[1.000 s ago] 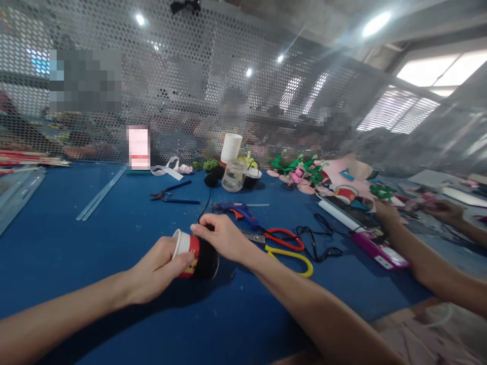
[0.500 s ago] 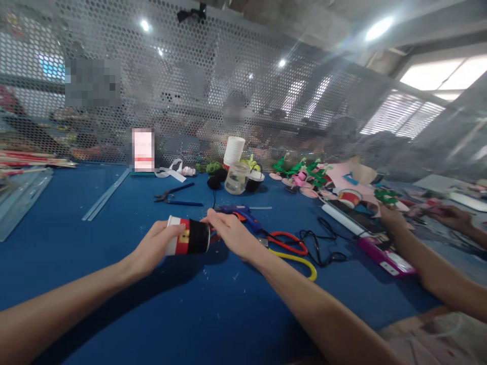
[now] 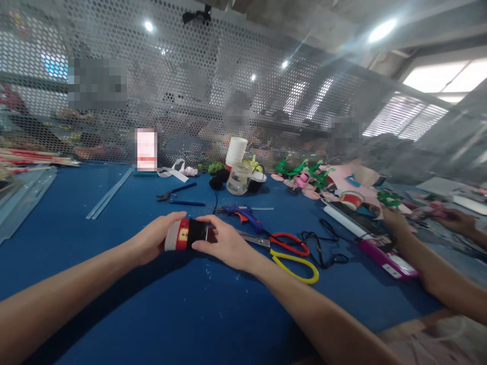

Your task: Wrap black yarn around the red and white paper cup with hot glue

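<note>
A paper cup (image 3: 183, 235) lies on its side between my hands, just above the blue table. It has a white end, a red band with a gold patch, and black yarn (image 3: 197, 232) wound around the other end. My left hand (image 3: 152, 237) is closed around the white end. With thumb and fingers, my right hand (image 3: 225, 243) grips the black-wound end. A black yarn ball (image 3: 218, 179) sits behind, its strand running down toward the right hand. Scissors (image 3: 268, 243) with red and yellow handles and a blue glue gun (image 3: 247, 215) lie beside my right hand.
Pliers (image 3: 182, 198), a clear jar (image 3: 238, 181) and stacked white cups (image 3: 237, 150) stand or lie toward the back. A purple-ended power strip (image 3: 388, 258) and black cable lie right. A co-worker's hand (image 3: 397, 220) is beyond it. Clear strips (image 3: 28, 200) lie left.
My right hand has gone from pinching at the cup's black end to spreading thumb and fingers over it. The cup has turned slightly and my left fingers have shifted around its white end.
</note>
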{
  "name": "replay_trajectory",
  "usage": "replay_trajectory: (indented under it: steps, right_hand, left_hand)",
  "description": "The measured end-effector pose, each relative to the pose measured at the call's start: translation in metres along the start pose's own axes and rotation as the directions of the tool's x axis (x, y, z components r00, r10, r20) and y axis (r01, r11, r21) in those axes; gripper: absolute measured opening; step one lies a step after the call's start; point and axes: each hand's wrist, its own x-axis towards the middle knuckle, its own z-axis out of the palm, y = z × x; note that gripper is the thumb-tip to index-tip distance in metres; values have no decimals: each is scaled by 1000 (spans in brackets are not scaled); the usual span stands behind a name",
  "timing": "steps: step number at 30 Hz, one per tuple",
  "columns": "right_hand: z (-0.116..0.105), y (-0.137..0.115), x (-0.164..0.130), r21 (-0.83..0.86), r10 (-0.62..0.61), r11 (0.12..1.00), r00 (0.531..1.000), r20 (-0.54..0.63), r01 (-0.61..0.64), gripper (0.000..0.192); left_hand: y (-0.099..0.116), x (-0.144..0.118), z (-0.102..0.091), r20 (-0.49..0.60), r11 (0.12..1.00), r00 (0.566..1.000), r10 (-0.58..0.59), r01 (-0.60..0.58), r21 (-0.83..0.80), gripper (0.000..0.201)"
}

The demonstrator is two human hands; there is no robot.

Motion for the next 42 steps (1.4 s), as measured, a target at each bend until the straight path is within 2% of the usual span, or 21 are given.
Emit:
replay_trajectory:
  steps: [4,7,11,16,21,25,30,33,36,39,41,42]
  right_hand:
    - [4,0,-1,-213,-136,969,990,-48,123,50]
    - [4,-1,-1,-250,-172,955,985,-31,159,53]
    - [1,-2,-1,-101,-142,985,989,-45,137,43]
    - [2,-2,0,130,-136,982,990,-23,138,31]
    - [2,-7,-1,204,-118,972,993,9,113,33]
    - [2,-8,-3,145,-144,980,989,20,140,35]
    - [4,-7,-5,-7,-199,980,980,15,199,35]
    - [3,-7,-4,-104,-207,973,978,5,207,34]
    - [-5,-5,0,-146,-144,980,986,-78,131,33]
    - [-24,0,7,-156,-71,987,959,-273,29,35]
    - [-39,4,12,-301,-48,951,928,-369,-71,33]
    - [-47,6,14,-424,-20,891,919,-393,-162,31]
  left_hand:
    - [2,1,0,6,992,992,-123,123,-19,26]
    - [0,-1,3,-11,999,999,-52,52,8,26]
    - [-5,-4,3,81,983,992,98,-110,148,29]
    - [-13,-4,1,165,958,981,99,-139,252,33]
    - [-15,-5,3,188,922,976,110,-171,349,33]
    - [-15,-8,6,192,897,976,99,-172,408,34]
    - [-15,-6,5,102,909,993,63,-99,404,30]
    - [-14,-5,6,86,909,994,65,-95,407,28]
    - [-13,-6,7,82,913,993,82,-108,394,28]
    - [-12,-6,8,59,906,993,100,-115,406,31]
    - [-11,-5,7,49,902,993,105,-116,416,31]
    - [-11,-4,7,48,898,993,110,-120,424,31]
